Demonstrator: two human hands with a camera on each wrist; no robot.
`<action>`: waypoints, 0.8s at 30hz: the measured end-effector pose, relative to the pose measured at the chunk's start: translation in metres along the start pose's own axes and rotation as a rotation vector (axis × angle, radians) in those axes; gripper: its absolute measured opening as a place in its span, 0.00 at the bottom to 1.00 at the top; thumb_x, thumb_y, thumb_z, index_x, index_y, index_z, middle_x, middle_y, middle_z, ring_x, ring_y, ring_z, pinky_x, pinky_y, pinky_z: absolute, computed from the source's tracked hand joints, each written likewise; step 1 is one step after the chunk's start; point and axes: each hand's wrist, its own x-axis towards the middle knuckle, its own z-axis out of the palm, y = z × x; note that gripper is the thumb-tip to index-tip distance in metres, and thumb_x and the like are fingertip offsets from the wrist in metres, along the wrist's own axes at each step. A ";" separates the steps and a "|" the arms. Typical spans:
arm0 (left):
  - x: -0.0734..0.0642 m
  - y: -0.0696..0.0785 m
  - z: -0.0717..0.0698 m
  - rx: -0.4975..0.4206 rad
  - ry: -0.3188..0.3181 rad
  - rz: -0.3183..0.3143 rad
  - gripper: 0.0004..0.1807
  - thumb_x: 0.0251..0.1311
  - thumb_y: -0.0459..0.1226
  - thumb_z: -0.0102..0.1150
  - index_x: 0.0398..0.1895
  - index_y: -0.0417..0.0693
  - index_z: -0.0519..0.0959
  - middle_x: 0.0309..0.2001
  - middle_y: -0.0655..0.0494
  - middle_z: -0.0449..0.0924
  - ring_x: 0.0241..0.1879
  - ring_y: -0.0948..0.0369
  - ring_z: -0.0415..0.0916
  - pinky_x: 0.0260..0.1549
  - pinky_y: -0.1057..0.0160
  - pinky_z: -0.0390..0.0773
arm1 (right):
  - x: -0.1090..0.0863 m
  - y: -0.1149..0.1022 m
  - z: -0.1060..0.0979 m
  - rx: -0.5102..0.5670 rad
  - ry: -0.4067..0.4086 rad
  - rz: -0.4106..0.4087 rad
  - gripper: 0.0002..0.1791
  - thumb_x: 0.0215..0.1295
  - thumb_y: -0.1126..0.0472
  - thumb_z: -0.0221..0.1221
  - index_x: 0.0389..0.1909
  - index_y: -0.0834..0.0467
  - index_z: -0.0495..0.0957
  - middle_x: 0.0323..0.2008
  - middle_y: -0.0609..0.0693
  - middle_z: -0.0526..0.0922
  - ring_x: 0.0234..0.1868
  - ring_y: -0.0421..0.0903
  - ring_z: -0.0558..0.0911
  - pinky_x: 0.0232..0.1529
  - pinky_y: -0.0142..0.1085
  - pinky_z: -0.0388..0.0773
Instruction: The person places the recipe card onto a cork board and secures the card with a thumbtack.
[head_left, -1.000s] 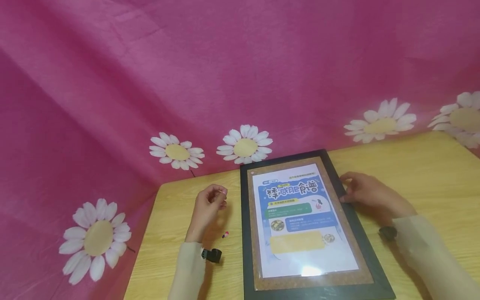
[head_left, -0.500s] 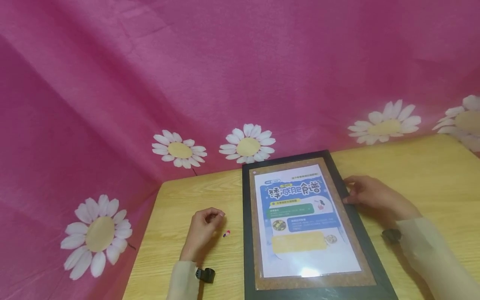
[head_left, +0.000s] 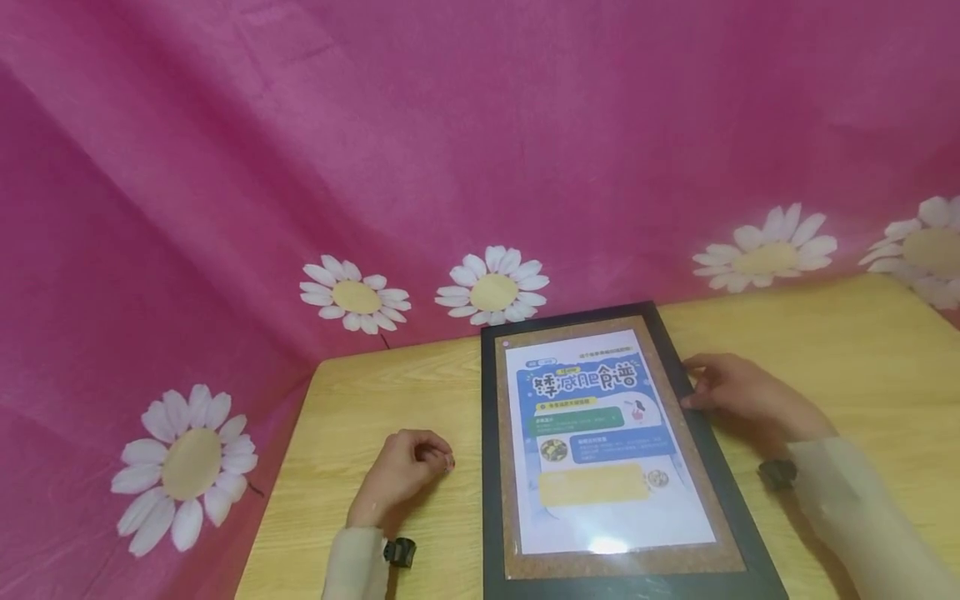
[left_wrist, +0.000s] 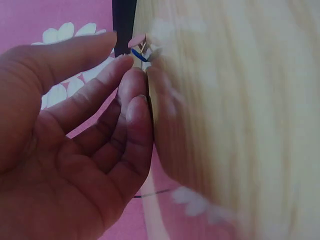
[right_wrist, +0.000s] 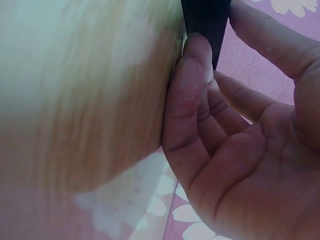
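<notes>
A cork board in a black frame lies on the table, with a printed poster on its cork. A small pale round tack head sits at the cork's upper left. My left hand is at the table left of the frame, fingers loosely bent, fingertips beside small thumbtacks, one pink and one blue. In the left wrist view, thumb and forefinger stand apart, with no tack between them. My right hand rests its thumb and fingertips against the frame's right side, low on the table.
The yellow wood-grain table reaches a pink curtain printed with daisies at the back and left. Bare table wood shows on both sides of the frame. Black wrist cameras sit at both cuffs.
My left hand has lowered toward the person and its fingertips now reach the thumbtacks, covering them in the head view. The right hand stays at the frame's right side.
</notes>
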 end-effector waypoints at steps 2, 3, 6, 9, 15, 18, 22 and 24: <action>0.000 0.002 0.000 0.024 0.006 -0.004 0.00 0.63 0.32 0.68 0.34 0.44 0.86 0.30 0.57 0.85 0.31 0.66 0.77 0.34 0.69 0.77 | -0.001 -0.001 -0.001 0.023 -0.004 0.012 0.40 0.68 0.58 0.66 0.76 0.67 0.61 0.53 0.61 0.79 0.52 0.54 0.78 0.52 0.39 0.78; 0.000 0.003 0.000 0.038 0.009 -0.006 0.01 0.62 0.32 0.70 0.34 0.45 0.86 0.29 0.57 0.85 0.30 0.65 0.76 0.33 0.69 0.76 | -0.001 -0.001 -0.001 0.037 -0.007 0.022 0.40 0.68 0.58 0.66 0.76 0.66 0.61 0.56 0.62 0.79 0.54 0.54 0.78 0.53 0.39 0.78; 0.000 0.005 0.001 0.086 0.006 -0.011 0.02 0.63 0.33 0.70 0.32 0.46 0.86 0.29 0.57 0.83 0.30 0.65 0.75 0.33 0.68 0.76 | 0.000 -0.002 -0.001 0.031 -0.007 0.039 0.41 0.68 0.57 0.66 0.77 0.65 0.60 0.59 0.63 0.78 0.56 0.55 0.78 0.53 0.38 0.78; 0.000 0.007 0.002 0.126 0.002 -0.018 0.03 0.64 0.32 0.69 0.32 0.46 0.86 0.29 0.57 0.83 0.30 0.64 0.74 0.34 0.67 0.75 | 0.000 -0.001 0.000 0.006 -0.001 0.039 0.41 0.68 0.57 0.66 0.76 0.66 0.60 0.56 0.62 0.79 0.53 0.54 0.78 0.51 0.38 0.78; -0.001 0.008 0.003 0.158 0.000 -0.009 0.05 0.63 0.30 0.68 0.30 0.46 0.86 0.29 0.58 0.82 0.31 0.64 0.73 0.33 0.68 0.74 | -0.003 -0.004 0.001 0.079 -0.008 0.049 0.41 0.69 0.58 0.66 0.77 0.65 0.59 0.51 0.60 0.79 0.50 0.53 0.79 0.50 0.38 0.79; -0.002 0.009 0.003 0.161 -0.004 0.003 0.05 0.63 0.29 0.68 0.30 0.46 0.86 0.29 0.58 0.82 0.30 0.64 0.72 0.32 0.69 0.74 | -0.004 -0.004 0.001 0.085 -0.008 0.047 0.41 0.69 0.58 0.65 0.77 0.65 0.59 0.50 0.60 0.79 0.49 0.53 0.79 0.49 0.38 0.79; -0.003 0.009 0.004 0.155 -0.009 -0.003 0.05 0.62 0.28 0.67 0.29 0.45 0.85 0.27 0.57 0.81 0.29 0.63 0.72 0.30 0.69 0.72 | -0.003 -0.004 0.000 0.012 0.005 0.019 0.40 0.68 0.59 0.66 0.76 0.69 0.60 0.46 0.58 0.81 0.46 0.52 0.79 0.45 0.38 0.79; -0.003 0.009 0.004 0.151 -0.009 -0.003 0.05 0.61 0.28 0.67 0.29 0.45 0.85 0.27 0.57 0.80 0.28 0.63 0.71 0.29 0.70 0.72 | -0.002 -0.005 0.000 -0.021 0.010 0.005 0.40 0.67 0.60 0.66 0.75 0.70 0.61 0.45 0.58 0.81 0.44 0.51 0.79 0.44 0.39 0.78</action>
